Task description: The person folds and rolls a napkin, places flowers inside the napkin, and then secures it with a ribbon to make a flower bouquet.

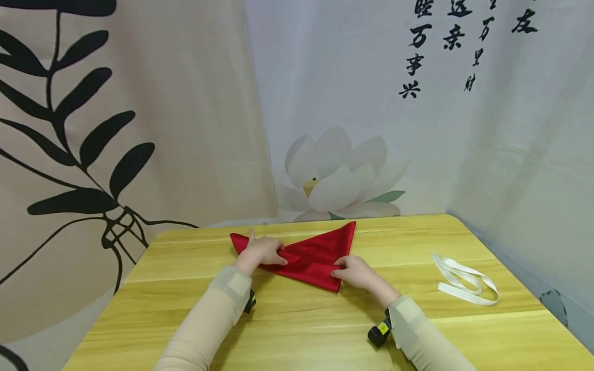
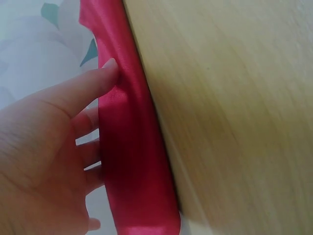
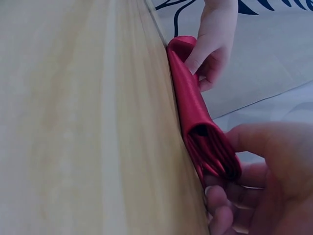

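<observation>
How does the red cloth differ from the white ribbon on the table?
The red cloth is wide, folded and glossy; the white ribbon is a narrow strip. The left hand and right hand hold the red cloth, while the white ribbon lies in loose loops, touched by neither. Both look like soft, plain material.

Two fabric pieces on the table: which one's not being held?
The white ribbon, lying looped on the table to the right of the right hand; that hand and the left hand grip the red cloth.
</observation>
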A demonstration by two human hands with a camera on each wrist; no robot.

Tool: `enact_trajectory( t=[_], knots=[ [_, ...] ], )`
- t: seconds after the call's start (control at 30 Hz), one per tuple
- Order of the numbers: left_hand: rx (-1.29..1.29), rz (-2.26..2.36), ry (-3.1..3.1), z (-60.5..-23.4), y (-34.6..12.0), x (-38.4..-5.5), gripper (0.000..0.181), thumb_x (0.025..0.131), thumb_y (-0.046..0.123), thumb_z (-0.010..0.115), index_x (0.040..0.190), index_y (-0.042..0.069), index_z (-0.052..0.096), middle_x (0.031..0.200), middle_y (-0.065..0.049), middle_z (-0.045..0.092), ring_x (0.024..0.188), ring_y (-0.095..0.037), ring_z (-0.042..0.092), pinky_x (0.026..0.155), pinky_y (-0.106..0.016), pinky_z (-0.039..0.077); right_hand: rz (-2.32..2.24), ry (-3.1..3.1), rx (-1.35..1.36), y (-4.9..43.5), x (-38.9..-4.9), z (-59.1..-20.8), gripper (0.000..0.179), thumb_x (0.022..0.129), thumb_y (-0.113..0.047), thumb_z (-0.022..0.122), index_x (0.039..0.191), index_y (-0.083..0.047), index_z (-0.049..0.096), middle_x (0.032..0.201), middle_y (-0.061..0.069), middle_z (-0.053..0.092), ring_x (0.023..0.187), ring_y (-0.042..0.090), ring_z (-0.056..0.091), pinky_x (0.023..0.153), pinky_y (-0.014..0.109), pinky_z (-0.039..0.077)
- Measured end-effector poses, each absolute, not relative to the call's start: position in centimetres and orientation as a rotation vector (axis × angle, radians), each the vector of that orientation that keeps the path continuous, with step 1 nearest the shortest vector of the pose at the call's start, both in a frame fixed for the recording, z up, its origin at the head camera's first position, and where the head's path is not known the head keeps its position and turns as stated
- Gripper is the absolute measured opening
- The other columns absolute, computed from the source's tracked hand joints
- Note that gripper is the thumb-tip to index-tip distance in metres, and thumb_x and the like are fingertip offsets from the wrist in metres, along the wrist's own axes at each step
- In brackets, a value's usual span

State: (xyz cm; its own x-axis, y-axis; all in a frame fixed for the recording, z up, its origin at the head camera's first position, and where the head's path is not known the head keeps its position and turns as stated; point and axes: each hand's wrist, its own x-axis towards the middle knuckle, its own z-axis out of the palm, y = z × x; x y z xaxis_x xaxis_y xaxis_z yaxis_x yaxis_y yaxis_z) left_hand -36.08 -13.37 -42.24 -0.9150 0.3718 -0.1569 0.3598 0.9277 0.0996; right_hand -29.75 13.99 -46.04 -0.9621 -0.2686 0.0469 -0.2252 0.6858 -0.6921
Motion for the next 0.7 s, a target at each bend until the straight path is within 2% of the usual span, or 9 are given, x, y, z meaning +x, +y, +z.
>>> enact_trajectory(
  t=[0.23,0.37,0.47,0.6,0.7],
  knots=[
    [0.554,0.051,2.995,-42.5,-13.9,-35.9,0.031,0.083,0.047,0.071,0.105,0.026,0.065,0.113,0.002,0.06,0.118,-0.027,0.052,0.106,-0.069,0.001,-1.164,2.83,-0.455,14.0,-29.8,-45.8,0.026,0.082,-0.011,0.074,0.106,-0.005,0.067,0.095,0.001,0.064,0.087,0.017,0.055,0.082,0.037,0.045],
    [0.551,0.056,3.028,-42.5,-14.2,-35.6,0.033,0.086,0.044,0.07,0.112,0.025,0.064,0.119,-0.001,0.058,0.122,-0.029,0.048,0.106,-0.069,0.004,-1.098,2.882,-0.523,13.7,-29.9,-45.7,0.028,0.08,-0.008,0.077,0.106,-0.005,0.067,0.093,0.0,0.061,0.084,0.017,0.053,0.08,0.036,0.045],
    [0.582,0.069,3.026,-42.6,-14.2,-35.3,0.037,0.091,0.041,0.065,0.124,0.025,0.061,0.131,-0.004,0.054,0.128,-0.031,0.043,0.107,-0.069,0.005,-0.965,2.952,-0.649,13.5,-29.8,-45.5,0.031,0.079,-0.005,0.077,0.107,-0.006,0.067,0.092,0.001,0.057,0.082,0.016,0.052,0.076,0.035,0.046],
    [0.674,0.091,2.957,-42.6,-13.7,-34.2,0.048,0.097,0.042,0.055,0.142,0.027,0.049,0.15,-0.005,0.039,0.139,-0.031,0.031,0.108,-0.067,0.006,-0.78,2.982,-0.861,12.9,-29.5,-44.7,0.036,0.078,0.002,0.072,0.112,-0.01,0.068,0.089,0.003,0.05,0.076,0.015,0.05,0.069,0.032,0.046],
    [0.748,0.077,2.881,-42.5,-12.9,-32.9,0.055,0.099,0.048,0.047,0.15,0.03,0.037,0.157,-0.003,0.028,0.144,-0.028,0.021,0.109,-0.066,0.005,-0.684,2.937,-0.975,12.5,-29.3,-44.3,0.043,0.078,0.008,0.066,0.116,-0.012,0.068,0.089,0.002,0.049,0.071,0.014,0.046,0.064,0.028,0.044]
  ],
)
